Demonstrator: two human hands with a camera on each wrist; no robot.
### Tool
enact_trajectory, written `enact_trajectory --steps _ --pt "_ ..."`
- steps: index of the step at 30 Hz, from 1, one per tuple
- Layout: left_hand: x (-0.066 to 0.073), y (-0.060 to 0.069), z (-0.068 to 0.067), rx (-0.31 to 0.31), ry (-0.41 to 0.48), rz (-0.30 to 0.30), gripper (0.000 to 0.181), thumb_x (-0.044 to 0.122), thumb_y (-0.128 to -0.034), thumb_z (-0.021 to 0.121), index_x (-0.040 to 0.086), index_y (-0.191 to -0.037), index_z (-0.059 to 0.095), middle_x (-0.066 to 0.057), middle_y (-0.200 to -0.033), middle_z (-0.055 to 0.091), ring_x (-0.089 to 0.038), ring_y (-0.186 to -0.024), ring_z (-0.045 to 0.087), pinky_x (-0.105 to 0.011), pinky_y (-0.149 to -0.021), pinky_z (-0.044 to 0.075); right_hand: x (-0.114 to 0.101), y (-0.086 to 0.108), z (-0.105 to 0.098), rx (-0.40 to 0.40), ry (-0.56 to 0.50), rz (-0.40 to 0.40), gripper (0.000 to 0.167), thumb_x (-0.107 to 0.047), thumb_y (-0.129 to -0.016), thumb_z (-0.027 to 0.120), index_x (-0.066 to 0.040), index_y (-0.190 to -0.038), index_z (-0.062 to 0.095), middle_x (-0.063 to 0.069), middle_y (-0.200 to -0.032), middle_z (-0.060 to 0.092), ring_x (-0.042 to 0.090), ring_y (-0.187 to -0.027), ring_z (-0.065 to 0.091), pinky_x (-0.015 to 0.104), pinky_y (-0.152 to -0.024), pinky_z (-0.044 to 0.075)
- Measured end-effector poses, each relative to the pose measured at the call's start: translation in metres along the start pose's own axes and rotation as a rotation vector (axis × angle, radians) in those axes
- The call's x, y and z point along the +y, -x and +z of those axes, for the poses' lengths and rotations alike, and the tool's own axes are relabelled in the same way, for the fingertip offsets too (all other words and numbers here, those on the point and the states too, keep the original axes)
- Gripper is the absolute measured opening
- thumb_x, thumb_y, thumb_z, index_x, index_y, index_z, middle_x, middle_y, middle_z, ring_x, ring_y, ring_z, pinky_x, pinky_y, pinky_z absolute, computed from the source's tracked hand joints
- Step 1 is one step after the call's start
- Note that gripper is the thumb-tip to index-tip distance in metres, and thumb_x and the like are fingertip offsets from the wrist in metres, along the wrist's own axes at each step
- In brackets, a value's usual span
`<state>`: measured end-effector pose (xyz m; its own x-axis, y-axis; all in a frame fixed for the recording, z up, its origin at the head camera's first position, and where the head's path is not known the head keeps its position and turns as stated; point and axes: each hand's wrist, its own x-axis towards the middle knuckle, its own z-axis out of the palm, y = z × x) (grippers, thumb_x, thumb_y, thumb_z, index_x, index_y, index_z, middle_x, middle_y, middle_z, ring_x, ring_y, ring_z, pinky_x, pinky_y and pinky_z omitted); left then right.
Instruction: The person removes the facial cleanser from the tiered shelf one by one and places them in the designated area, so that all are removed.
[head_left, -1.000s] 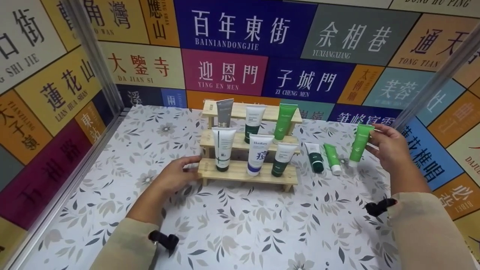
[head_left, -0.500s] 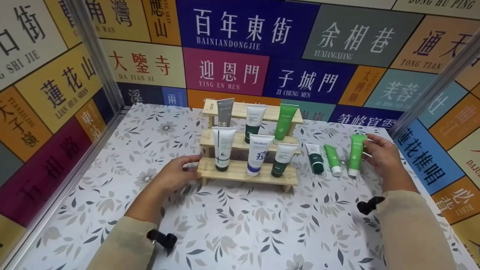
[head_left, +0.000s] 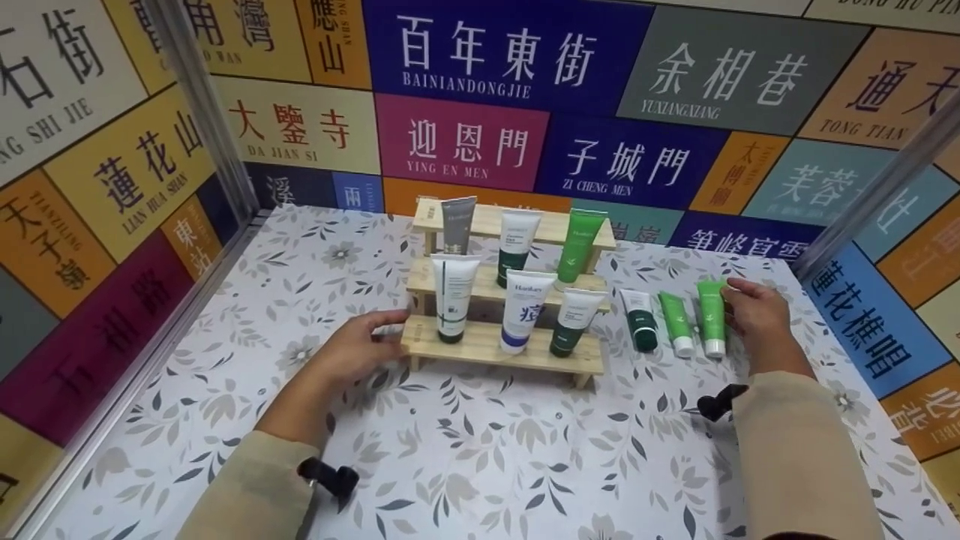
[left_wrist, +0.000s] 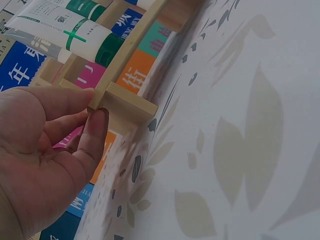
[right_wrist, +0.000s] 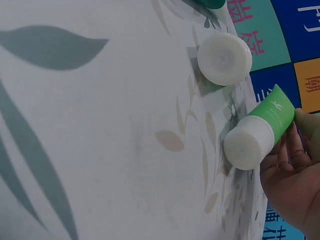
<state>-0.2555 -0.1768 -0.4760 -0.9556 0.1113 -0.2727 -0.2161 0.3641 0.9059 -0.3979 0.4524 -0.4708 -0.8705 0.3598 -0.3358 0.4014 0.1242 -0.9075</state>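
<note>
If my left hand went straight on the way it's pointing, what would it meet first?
The wooden rack: your left hand pinches its left end. Beyond that, perhaps the front-left white tube; depth is unclear.

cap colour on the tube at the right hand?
White cap; shows best in the right wrist view.

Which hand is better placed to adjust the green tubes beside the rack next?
Probably the right hand: it holds the outer green tube, beside the other green tube. The left hand pinches the wooden rack, away from them.

Green tube (head_left: 712, 311), white cap (head_left: 715, 348) foremost, right of three-tiered wooden stand (head_left: 480, 345)
</note>
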Motion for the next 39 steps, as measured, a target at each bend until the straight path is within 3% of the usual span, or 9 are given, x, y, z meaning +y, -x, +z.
enact_trajectory --steps 6,14,22,31,36,39 --pt "-0.001 0.0 0.001 -0.003 0.019 -0.001 0.066 0.014 -0.0963 0.075 0.022 -0.158 0.054 -0.011 -0.155 0.061 -0.032 -0.142 0.06 -0.046 -0.116 0.051 0.005 -0.005 0.006 0.062 0.157 0.044 0.055 -0.036 -0.106 0.064 -0.023 -0.159 0.054 -0.019 -0.103 0.059 0.002 -0.096 0.059 0.024 -0.086 0.055" --pt "0.001 0.002 0.001 0.005 0.014 -0.007 0.064 0.015 -0.0965 0.075 0.024 -0.157 0.055 -0.01 -0.153 0.063 -0.031 -0.141 0.061 -0.046 -0.116 0.051 0.006 -0.002 0.012 0.112 0.286 0.025 0.053 -0.037 -0.108 0.061 -0.019 -0.158 0.055 -0.009 -0.116 0.06 0.005 -0.099 0.058 0.025 -0.086 0.054" --pt "-0.001 0.0 0.001 -0.002 0.004 0.011 0.066 0.015 -0.0964 0.075 0.022 -0.158 0.054 -0.011 -0.155 0.061 -0.033 -0.142 0.061 -0.045 -0.114 0.053 0.008 0.003 0.008 0.079 0.232 0.049 0.055 -0.033 -0.106 0.063 -0.021 -0.16 0.053 -0.013 -0.103 0.063 0.004 -0.092 0.065 0.025 -0.082 0.059" --pt "0.0 -0.001 0.001 -0.001 0.017 0.013 0.066 0.013 -0.097 0.075 0.019 -0.159 0.053 -0.014 -0.154 0.062 -0.033 -0.139 0.063 -0.038 -0.105 0.057 0.013 0.011 -0.001 0.029 0.115 0.025 0.06 -0.024 -0.106 0.064 -0.015 -0.163 0.047 -0.022 -0.083 0.069 0.003 -0.078 0.07 0.024 -0.074 0.061" --pt "0.001 -0.001 0.002 0.002 0.041 0.011 0.066 0.01 -0.0972 0.074 0.018 -0.159 0.053 -0.017 -0.15 0.065 -0.031 -0.131 0.068 -0.035 -0.098 0.06 0.011 0.02 -0.005 0.04 0.062 0.029 0.054 -0.028 -0.106 0.066 -0.02 -0.157 0.053 -0.016 -0.095 0.068 0.006 -0.085 0.068 0.026 -0.074 0.059" --pt "0.002 0.0 0.003 0.009 0.015 -0.004 0.065 0.012 -0.0975 0.075 0.021 -0.158 0.054 -0.014 -0.151 0.065 -0.029 -0.131 0.067 -0.035 -0.098 0.059 0.007 0.028 -0.004 0.071 0.003 0.019 0.039 -0.031 -0.104 0.07 -0.027 -0.142 0.063 -0.016 -0.103 0.065 0.007 -0.094 0.067 0.024 -0.077 0.059"
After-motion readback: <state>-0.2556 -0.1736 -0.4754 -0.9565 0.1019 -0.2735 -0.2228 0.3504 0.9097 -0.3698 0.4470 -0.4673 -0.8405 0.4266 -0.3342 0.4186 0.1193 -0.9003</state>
